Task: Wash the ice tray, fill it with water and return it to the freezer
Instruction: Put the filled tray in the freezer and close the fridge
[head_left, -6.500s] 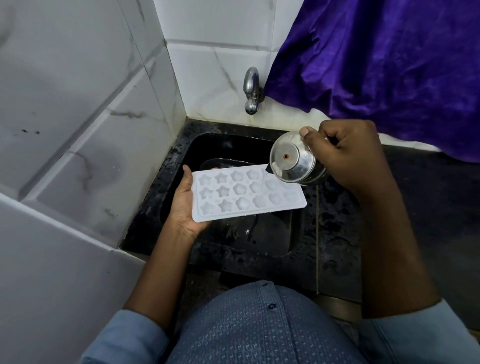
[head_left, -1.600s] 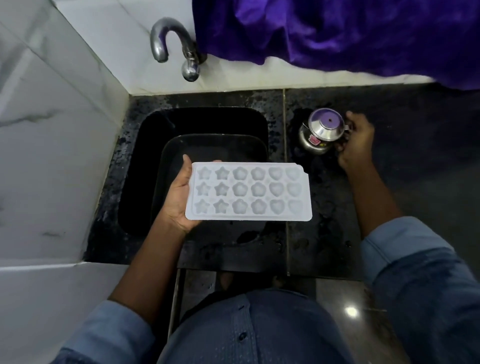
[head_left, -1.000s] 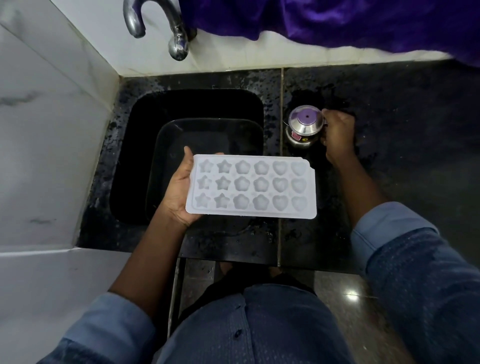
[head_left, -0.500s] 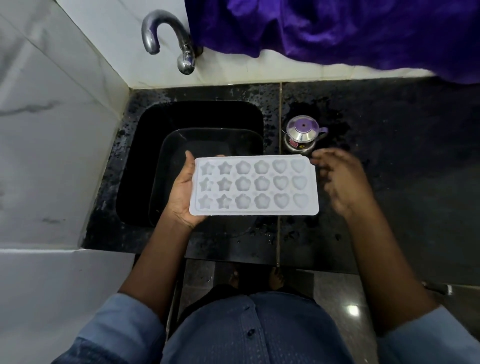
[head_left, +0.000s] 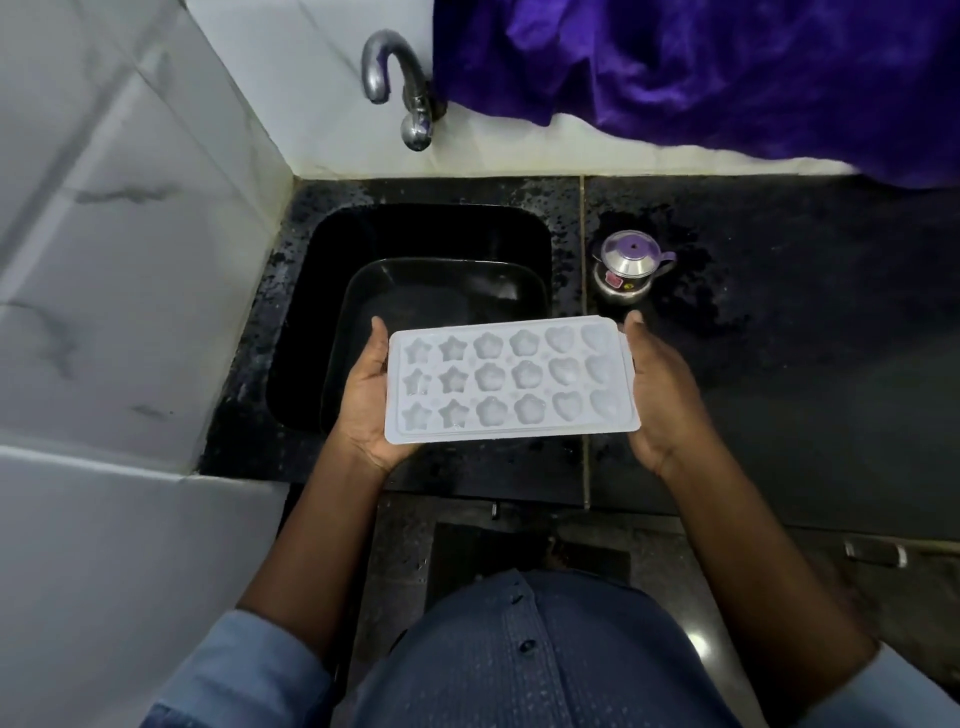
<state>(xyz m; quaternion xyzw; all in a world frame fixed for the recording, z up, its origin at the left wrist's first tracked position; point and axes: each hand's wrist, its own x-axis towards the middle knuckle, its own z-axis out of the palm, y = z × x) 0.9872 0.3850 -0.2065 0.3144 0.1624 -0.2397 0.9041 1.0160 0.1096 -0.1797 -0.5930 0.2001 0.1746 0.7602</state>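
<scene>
A small home kitchen: a black sink (head_left: 441, 228) sunk in a wet, dark stone counter (head_left: 805, 322), a metal tap (head_left: 396, 78) on white marble-look tiles (head_left: 130, 249), a little steel pot (head_left: 626, 266) beside the sink, an ice tray (head_left: 511, 382) held above.

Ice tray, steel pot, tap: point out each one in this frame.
Ice tray (head_left: 511, 382): head view, centre of its moulded top face.
Steel pot (head_left: 626, 258): head view, on its domed lid.
Tap (head_left: 373, 73): head view, on the curved spout.
</scene>
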